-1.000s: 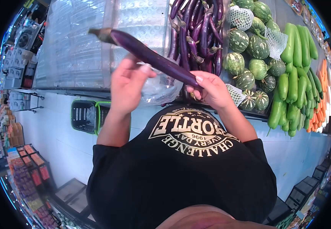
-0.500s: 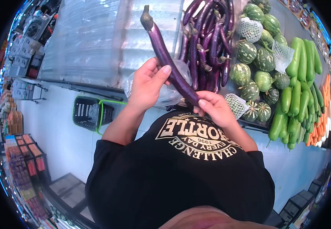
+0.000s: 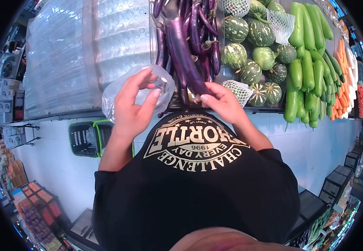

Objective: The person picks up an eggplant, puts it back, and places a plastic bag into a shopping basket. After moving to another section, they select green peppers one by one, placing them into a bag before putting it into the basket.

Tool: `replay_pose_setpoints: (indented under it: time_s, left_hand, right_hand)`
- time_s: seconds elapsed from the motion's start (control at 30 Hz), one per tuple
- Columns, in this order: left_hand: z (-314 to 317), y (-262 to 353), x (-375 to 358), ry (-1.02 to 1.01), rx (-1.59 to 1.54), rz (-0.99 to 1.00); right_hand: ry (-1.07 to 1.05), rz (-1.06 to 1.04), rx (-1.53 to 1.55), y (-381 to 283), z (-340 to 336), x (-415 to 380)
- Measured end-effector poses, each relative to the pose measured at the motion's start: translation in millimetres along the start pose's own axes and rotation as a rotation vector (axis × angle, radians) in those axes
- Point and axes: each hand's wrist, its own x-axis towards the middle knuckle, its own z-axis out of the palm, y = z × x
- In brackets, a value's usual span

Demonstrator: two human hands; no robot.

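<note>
A long purple eggplant (image 3: 184, 54) slants over the pile in front of me, its lower end pinched between the thumb and fingers of my right hand (image 3: 224, 103). Its upper end is blurred. My left hand (image 3: 134, 100) is apart from the eggplant, thumb and fingers spread and slightly curled. Behind and around that hand is a clear plastic bag (image 3: 164, 83); whether any finger hooks it is not visible. More eggplants (image 3: 198, 35) lie heaped on the display just beyond my hands.
Striped green squashes (image 3: 250, 71), some in white foam nets (image 3: 236, 93), lie right of the eggplants. Further right are long green gourds (image 3: 306, 75) and carrots (image 3: 341, 83). A ridged metal surface (image 3: 123, 37) spans the left. A green-rimmed black basket (image 3: 85, 140) stands below the display edge.
My left hand has let go of the eggplant and opened. My right hand still holds its lower end, and the eggplant is now over the pile. The view has shifted right.
</note>
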Motion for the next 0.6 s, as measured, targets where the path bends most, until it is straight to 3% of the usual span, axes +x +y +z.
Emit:
replay_pose_setpoints:
  time_s: [0.07,0.13,0.4,0.53,0.6]
  left_hand:
    - [-9.9,-6.4,-2.4,0.022,0.073,0.065]
    - [-20.4,-6.6,-0.9,0.177,0.412,0.280]
    - [-48.2,-8.9,-0.4,0.186,0.781,0.053]
    - [-52.3,-5.1,-5.0,0.192,0.623,-0.121]
    - [-54.8,-6.2,-7.9,0.124,0.636,-0.224]
  right_hand:
    - [0.081,0.021,-0.036,12.9,-12.7,-4.5]
    - [0.142,0.021,-0.058,21.6,-18.1,-7.5]
    - [0.329,0.015,-0.101,32.9,-25.1,-2.3]
    - [0.385,0.063,-0.467,38.5,-24.5,6.2]
    - [0.477,-0.129,-0.955,39.2,-22.7,6.2]
